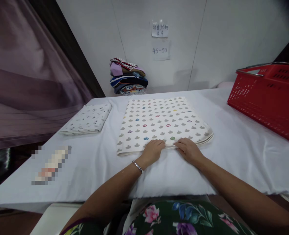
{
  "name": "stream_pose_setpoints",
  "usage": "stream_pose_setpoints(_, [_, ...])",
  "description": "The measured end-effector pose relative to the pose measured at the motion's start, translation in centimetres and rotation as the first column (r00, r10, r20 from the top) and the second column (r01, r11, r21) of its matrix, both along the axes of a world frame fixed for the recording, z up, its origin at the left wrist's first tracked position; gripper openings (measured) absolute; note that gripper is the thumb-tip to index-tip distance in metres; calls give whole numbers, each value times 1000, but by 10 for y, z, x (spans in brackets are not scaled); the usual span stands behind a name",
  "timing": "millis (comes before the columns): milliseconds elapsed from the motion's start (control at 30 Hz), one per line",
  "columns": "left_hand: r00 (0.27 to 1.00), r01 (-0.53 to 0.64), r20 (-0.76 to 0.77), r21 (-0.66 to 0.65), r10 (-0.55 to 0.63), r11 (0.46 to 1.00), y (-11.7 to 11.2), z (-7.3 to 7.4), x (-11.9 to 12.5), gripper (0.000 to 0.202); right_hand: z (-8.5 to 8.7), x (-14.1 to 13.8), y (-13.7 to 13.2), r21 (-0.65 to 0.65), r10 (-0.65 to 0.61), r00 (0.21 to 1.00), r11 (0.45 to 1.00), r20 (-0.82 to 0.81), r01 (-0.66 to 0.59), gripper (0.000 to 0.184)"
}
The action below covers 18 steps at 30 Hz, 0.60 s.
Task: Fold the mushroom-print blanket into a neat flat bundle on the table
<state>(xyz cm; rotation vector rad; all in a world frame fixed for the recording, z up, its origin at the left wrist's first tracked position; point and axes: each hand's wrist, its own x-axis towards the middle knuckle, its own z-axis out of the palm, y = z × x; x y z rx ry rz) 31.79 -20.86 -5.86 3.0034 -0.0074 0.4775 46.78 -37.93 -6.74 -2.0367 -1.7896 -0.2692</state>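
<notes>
A folded cream cloth [156, 122], printed with grey shapes and a few coloured ones, lies flat on the white-covered table in front of me. My left hand [153, 151], with a silver bracelet at its wrist, grips the near edge of this cloth, fingers on top and thumb hidden. Close to it on the right, my right hand [188, 150] pinches the same edge, fingers closed over the layers. Between the two hands a short stretch of the layered edge shows. The cloth's right near corner is rounded, with several layers visible.
Another folded cloth [88, 119], white with small grey prints, lies at the left. A stack of folded fabrics [128, 76] stands at the back by the wall. The red basket [266, 98] with metal handles is at the right. A pixelated patch [52, 165] covers something at the left front.
</notes>
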Motion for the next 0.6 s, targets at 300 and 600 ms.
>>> stream_pose_setpoints(300, [999,-43,-3,42,43,998,10,3,-19,22,-1,1,-1,13,3,1000,1000,-1,-3,23])
stream_pose_setpoints(600, [1000,-16,14,114,14,993,15,9,-32,15,0,0,-1,23,3,1000,1000,-7,-3,22])
